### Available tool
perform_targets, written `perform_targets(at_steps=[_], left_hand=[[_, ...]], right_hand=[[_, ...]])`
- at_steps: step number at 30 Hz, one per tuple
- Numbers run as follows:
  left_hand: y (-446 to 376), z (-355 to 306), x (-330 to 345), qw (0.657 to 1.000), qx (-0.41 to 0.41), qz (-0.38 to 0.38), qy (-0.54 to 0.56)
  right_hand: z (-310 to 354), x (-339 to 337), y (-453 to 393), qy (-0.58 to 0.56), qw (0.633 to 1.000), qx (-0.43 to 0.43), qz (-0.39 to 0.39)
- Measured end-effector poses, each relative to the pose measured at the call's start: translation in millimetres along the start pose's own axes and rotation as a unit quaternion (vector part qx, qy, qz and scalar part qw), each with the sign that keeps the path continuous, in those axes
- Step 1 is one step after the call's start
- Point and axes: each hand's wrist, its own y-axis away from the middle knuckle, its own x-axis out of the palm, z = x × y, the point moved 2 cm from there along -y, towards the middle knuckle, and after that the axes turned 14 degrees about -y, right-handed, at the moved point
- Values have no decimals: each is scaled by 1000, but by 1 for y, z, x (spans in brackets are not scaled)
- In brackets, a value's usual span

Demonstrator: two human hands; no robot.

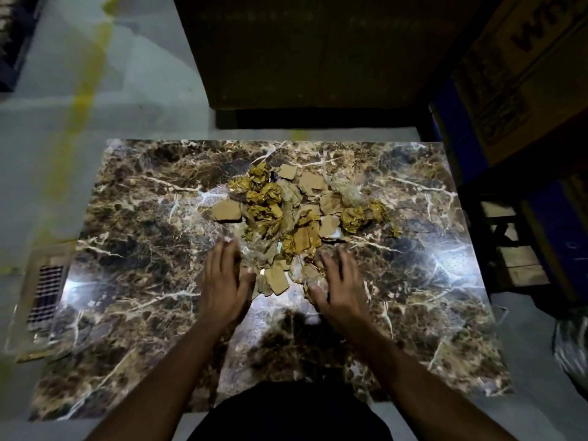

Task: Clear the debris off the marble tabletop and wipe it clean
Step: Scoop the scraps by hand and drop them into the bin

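Gathering scraps on the marble table

Left hand (224, 278) and right hand (339, 281), fingers flat and loose, flank the pile of scraps (292, 214) at centre, its six o'clock edge; table (133, 218) unwiped.

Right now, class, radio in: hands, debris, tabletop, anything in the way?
Left hand and right hand open, flanking pile's near edge. Debris heaped mid tabletop, not yet cleared. No cloth seen. Nothing in the way.
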Motion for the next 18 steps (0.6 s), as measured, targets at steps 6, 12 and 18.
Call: perform_targets(at_steps=[6, 12, 18], left_hand=[[16, -29, 16, 997, 42, 49, -52], [38, -28, 8, 999, 43, -4, 33], [16, -28, 10, 993, 104, 60, -6]], right_hand=[[21, 29, -10, 54, 997, -5, 46], [27, 7, -7, 42, 996, -73, 23], [55, 20, -37, 119, 968, -178, 131]])
